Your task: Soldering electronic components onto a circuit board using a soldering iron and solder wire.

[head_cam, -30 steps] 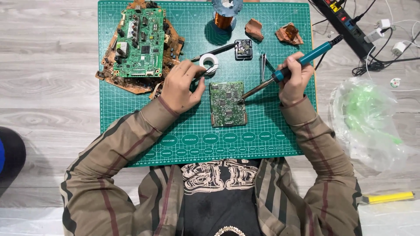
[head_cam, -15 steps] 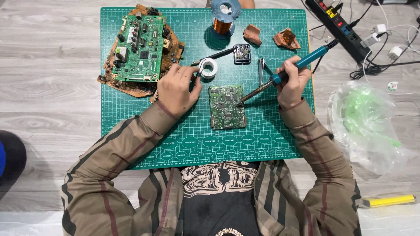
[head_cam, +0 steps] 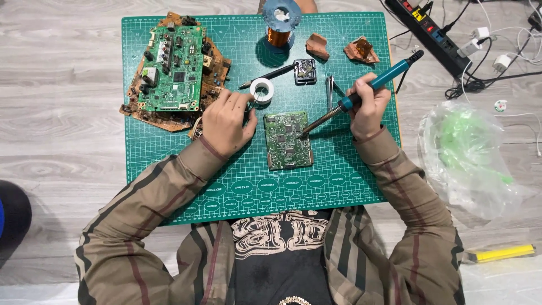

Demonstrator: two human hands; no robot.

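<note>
We see a matt green cutting mat (head_cam: 169, 186), rubbery and smooth, lying on pale wood-grain flooring (head_cam: 56, 113). The soldering iron (head_cam: 361, 93) has a teal plastic handle and a dull metal shaft. The small circuit board (head_cam: 288, 140) looks glossy green with shiny metal solder points. The solder spool (head_cam: 261, 90) is white plastic; the copper wire reel (head_cam: 279, 34) gleams. The sleeves (head_cam: 147, 226) are soft striped cloth, and the bag (head_cam: 468, 152) is clear crinkled plastic

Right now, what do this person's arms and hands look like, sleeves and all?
Both arms wear long, loose olive-brown sleeves with dark red and black stripes, ending in cuffs at the wrists. The left hand and right hand are bare, without gloves.
</note>
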